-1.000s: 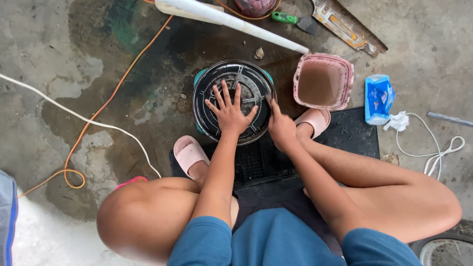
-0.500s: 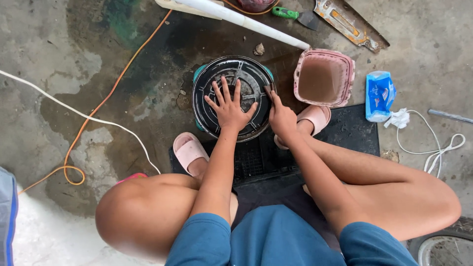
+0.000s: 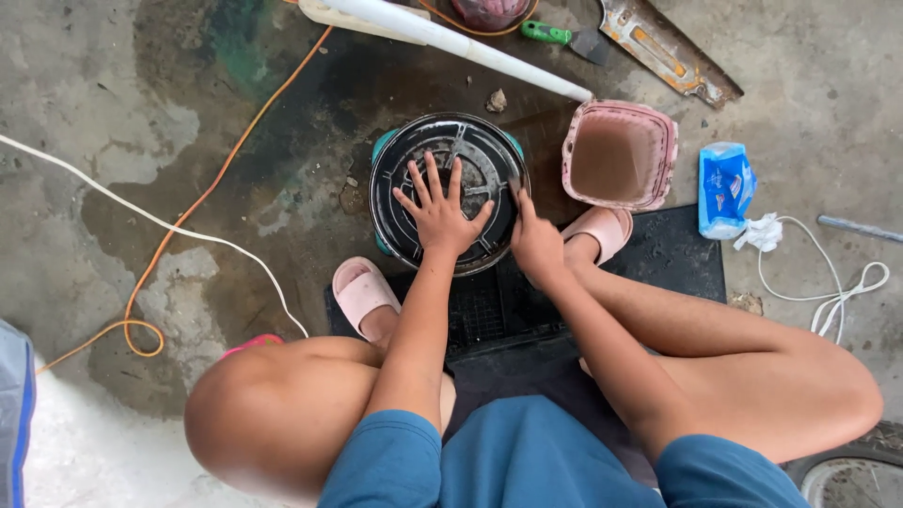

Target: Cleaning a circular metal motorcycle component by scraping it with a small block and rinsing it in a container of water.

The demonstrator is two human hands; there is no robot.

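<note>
Wet concrete floor (image 3: 188,169) carries a round black grille (image 3: 414,150). Left hand (image 3: 438,214) lies flat on it, fingers spread, grip released. Right hand (image 3: 536,243) presses the grille's right rim; grip state undeterminable.

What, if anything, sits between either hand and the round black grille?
Nothing visible. The left hand lies flat, fingers spread, directly on the round black grille. The right hand is at the grille's right rim, fingers on its edge. The pink tub of brown water stands apart, to the right.
</note>
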